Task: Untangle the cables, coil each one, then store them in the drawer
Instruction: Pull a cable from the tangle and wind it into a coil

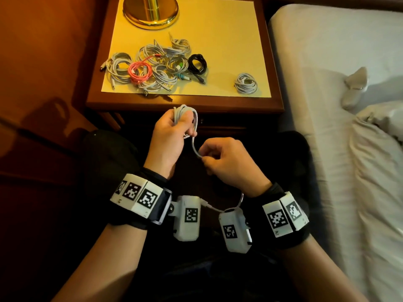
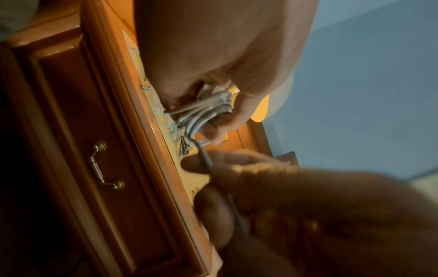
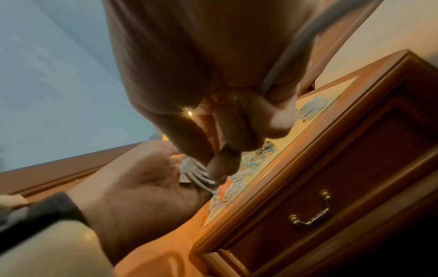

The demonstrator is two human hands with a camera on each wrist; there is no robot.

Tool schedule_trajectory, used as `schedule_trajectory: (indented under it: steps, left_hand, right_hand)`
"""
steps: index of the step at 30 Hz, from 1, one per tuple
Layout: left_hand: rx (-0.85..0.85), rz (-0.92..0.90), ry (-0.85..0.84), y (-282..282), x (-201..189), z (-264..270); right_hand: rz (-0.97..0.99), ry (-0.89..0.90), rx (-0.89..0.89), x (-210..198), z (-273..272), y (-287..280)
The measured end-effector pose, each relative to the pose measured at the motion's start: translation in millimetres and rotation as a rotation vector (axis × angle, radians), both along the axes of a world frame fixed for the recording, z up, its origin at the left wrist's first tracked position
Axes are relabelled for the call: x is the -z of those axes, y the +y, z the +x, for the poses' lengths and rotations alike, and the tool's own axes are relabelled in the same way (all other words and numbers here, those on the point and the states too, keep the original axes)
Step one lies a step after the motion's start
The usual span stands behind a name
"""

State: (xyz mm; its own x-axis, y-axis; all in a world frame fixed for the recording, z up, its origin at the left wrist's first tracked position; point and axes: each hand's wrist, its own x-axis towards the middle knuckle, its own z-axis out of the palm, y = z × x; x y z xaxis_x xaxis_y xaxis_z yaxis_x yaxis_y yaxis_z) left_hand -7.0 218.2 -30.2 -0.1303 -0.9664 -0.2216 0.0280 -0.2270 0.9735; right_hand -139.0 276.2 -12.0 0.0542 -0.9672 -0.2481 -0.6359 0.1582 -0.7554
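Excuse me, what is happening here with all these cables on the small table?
A person is coiling a white cable. The left hand holds the finished loops, while the right hand pinches the loose end. On the wooden bedside table lies a pile of mostly white cables, with one pink and one black among them, and one white coil lies apart at the right. The brown wooden drawer below is closed.

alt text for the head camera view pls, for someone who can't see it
Seen from above, a person's left hand holds a coiled white cable while the right hand pinches its loose end, in front of a wooden nightstand. On its top lie a pile of cables, one separate white coil and a brass lamp base; a bed stands to the right.
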Motion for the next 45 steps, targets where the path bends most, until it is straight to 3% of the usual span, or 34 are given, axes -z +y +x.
schedule_trajectory:
  steps: [4, 8, 13, 19, 24, 34, 41, 45]
  left_hand:
    - [0.11, -0.015, -0.19, 5.5, 11.7, -1.7]
    - [0.18, 0.047, -0.317, 4.8, 18.3, 1.1]
    - [0.342, 0.171, -0.106, 8.0, 13.4, -1.3]
    - [0.346, 0.244, 0.017, 12.4, -6.3, -1.4]
    - [0.3, 0.305, 0.04, 11.9, -13.1, -1.1]
    - [0.186, 0.385, 0.061, 11.7, -13.6, -2.2]
    - [0.132, 0.273, -0.076, 9.7, -14.4, -5.2]
    - [0.201, -0.027, -0.191, 3.3, -0.1, 3.3]
  right_hand:
    - [-0.018, -0.066, -0.085, -3.0, 3.5, 1.3]
    - [-0.102, -0.117, 0.006, 1.4, -5.3, 1.7]
    - [-0.268, -0.144, 0.2, 9.0, -13.8, -3.7]
    - [-0.305, -0.136, 0.283, 21.1, -21.7, -2.1]
    - [-0.2, -0.321, 0.22, 28.0, -15.5, -0.5]
    - [-0.089, -0.286, 0.062, 21.1, -13.4, -0.5]
    - [-0.14, -0.243, 0.107, 23.5, -6.5, -5.4]
    - [-0.176, -0.273, 0.168, 25.8, -8.9, -4.2]
